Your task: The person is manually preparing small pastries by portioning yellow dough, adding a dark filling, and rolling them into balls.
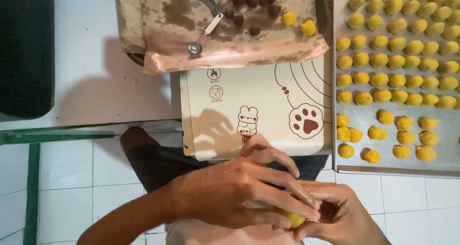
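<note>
1. Both hands meet low in the head view, over the lap and clear of the table. The left hand lies palm-down across the right hand.
2. A yellow dough ball sits between them. Left fingers are stretched out and pressed onto it from above; right fingers are curled up beneath, cupping it. Only a sliver of the ball shows.
3. Risk, my judgement: the ball is held over the tiled floor, not over the table, so a slip out of the cupped palm would drop it there. Too much pressure from the upper fingers could flatten or split it.
4. Risk: the baking tray on the right is closely packed with yellow pieces; the lower rows look uneven, so anything set in carelessly could nudge neighbours.
5. The cream baking mat overhangs the table edge just ahead of the hands. It bears brown line markings: two small round symbols at upper left, a stacked-figure drawing in the middle, a paw print inside curved arcs at right.
6. Beyond it, a smeared plastic-covered board carries brown balls, two yellow ones, and a small metal scoop.
</note>
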